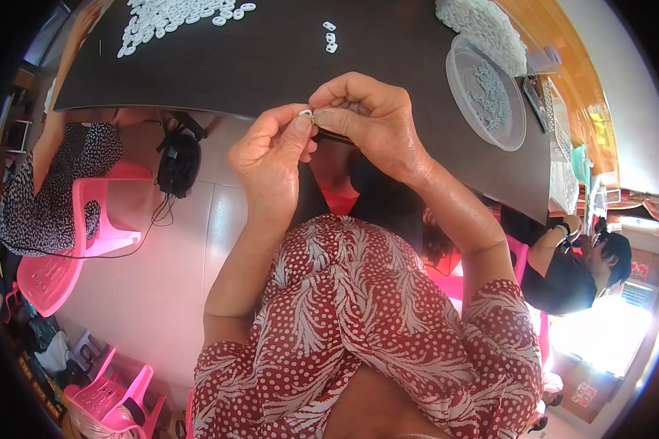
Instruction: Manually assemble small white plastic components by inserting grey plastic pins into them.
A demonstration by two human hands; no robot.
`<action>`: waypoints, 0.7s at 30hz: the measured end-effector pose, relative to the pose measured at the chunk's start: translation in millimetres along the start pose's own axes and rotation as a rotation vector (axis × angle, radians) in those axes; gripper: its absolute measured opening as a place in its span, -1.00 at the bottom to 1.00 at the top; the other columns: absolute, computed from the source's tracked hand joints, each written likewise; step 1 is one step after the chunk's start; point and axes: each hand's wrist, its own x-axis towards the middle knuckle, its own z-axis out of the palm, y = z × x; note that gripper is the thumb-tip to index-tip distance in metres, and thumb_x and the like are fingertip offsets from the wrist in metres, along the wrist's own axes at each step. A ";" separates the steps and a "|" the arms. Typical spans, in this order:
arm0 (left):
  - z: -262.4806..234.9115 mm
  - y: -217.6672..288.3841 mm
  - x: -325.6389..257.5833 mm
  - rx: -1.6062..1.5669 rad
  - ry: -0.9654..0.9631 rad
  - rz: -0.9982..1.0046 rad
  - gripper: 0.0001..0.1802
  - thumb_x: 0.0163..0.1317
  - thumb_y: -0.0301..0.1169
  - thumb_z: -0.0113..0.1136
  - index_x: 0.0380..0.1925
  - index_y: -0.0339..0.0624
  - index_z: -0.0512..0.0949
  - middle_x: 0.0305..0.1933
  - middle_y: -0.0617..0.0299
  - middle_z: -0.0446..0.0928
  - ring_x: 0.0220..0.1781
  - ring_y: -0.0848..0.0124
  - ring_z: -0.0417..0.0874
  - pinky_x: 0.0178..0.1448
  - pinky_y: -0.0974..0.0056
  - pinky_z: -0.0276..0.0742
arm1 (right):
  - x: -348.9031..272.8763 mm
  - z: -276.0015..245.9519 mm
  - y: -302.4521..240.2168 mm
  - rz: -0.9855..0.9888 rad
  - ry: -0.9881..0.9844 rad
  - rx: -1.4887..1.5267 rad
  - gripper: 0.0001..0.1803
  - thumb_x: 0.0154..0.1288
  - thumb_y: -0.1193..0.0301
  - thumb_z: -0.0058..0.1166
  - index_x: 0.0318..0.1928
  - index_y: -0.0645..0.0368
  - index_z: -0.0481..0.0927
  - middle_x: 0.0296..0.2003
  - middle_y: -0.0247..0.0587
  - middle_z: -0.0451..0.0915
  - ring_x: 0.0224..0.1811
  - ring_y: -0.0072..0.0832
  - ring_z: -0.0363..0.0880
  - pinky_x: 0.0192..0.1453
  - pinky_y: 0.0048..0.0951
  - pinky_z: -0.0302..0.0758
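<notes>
Over the near edge of the dark table, my left hand (273,150) pinches a small white oval plastic piece (305,113) between thumb and forefinger. My right hand (373,117) meets it from the other side, its thumb and forefinger closed at the same piece. Whether a second tiny part sits between the right fingertips is too small to tell. A short row of similar white pieces (330,36) lies on the table beyond my hands. Farther left spreads a heap of loose white oval pieces (172,16).
A clear round tub (516,121) of small pale blue-grey parts stands on the table (271,62) at right, near a white heap (483,29). One person sits at left by a pink chair (51,274); another person (575,271) is at right.
</notes>
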 end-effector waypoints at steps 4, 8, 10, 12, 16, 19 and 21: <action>-4.6 1.1 4.1 -0.003 0.004 0.035 -0.84 0.21 -0.55 0.16 -0.24 -0.42 0.57 -0.40 0.19 0.58 -0.46 0.57 0.52 -0.40 0.51 0.45 | 2.3 1.9 -6.4 0.027 -0.042 0.056 -0.90 0.16 0.57 0.11 -0.31 0.38 0.54 -0.47 -0.26 0.61 -0.38 -0.66 0.56 -0.28 -0.61 0.48; -6.2 0.0 4.4 -0.016 0.002 0.027 -0.83 0.21 -0.54 0.16 -0.23 -0.42 0.56 -0.40 0.20 0.57 -0.46 0.57 0.52 -0.39 0.52 0.45 | 6.0 4.8 -8.1 0.031 -0.065 0.029 -0.91 0.16 0.57 0.09 -0.34 0.37 0.52 -0.48 -0.20 0.60 -0.39 -0.58 0.58 -0.29 -0.56 0.49; -5.5 0.1 4.6 -0.021 0.006 0.030 -0.83 0.21 -0.54 0.16 -0.23 -0.42 0.56 -0.40 0.20 0.57 -0.46 0.57 0.52 -0.39 0.52 0.45 | 7.8 6.2 -4.2 -0.025 -0.053 -0.051 -0.91 0.15 0.55 0.08 -0.35 0.36 0.51 -0.49 -0.17 0.58 -0.40 -0.52 0.57 -0.29 -0.51 0.48; -4.0 0.8 4.0 -0.002 0.029 0.043 -0.84 0.22 -0.54 0.15 -0.24 -0.42 0.56 -0.40 0.21 0.56 -0.46 0.57 0.51 -0.38 0.52 0.45 | 8.9 8.2 0.0 -0.091 -0.039 -0.131 -0.90 0.15 0.54 0.08 -0.36 0.36 0.50 -0.49 -0.14 0.56 -0.40 -0.45 0.57 -0.29 -0.46 0.47; -7.9 -1.2 3.8 0.008 0.065 0.040 -0.85 0.23 -0.54 0.13 -0.24 -0.41 0.55 -0.42 0.22 0.55 -0.47 0.57 0.50 -0.37 0.51 0.45 | 10.9 19.7 3.1 -0.089 0.002 -0.181 -0.91 0.15 0.52 0.04 -0.40 0.33 0.48 -0.48 -0.08 0.50 -0.41 -0.31 0.52 -0.30 -0.35 0.44; -14.7 -0.7 7.7 -0.012 0.071 0.070 -0.85 0.24 -0.53 0.13 -0.24 -0.41 0.55 -0.42 0.22 0.55 -0.47 0.58 0.50 -0.37 0.51 0.44 | 17.8 25.9 3.3 -0.103 -0.009 -0.178 -0.89 0.17 0.51 0.04 -0.40 0.33 0.49 -0.49 -0.09 0.50 -0.40 -0.29 0.52 -0.28 -0.35 0.45; -20.5 0.5 13.7 -0.028 0.088 0.094 -0.85 0.24 -0.53 0.13 -0.24 -0.41 0.55 -0.42 0.21 0.55 -0.46 0.57 0.50 -0.38 0.50 0.45 | 29.8 27.5 -2.5 -0.077 -0.058 -0.143 -0.90 0.16 0.50 0.04 -0.40 0.32 0.51 -0.48 -0.08 0.52 -0.38 -0.27 0.53 -0.26 -0.35 0.45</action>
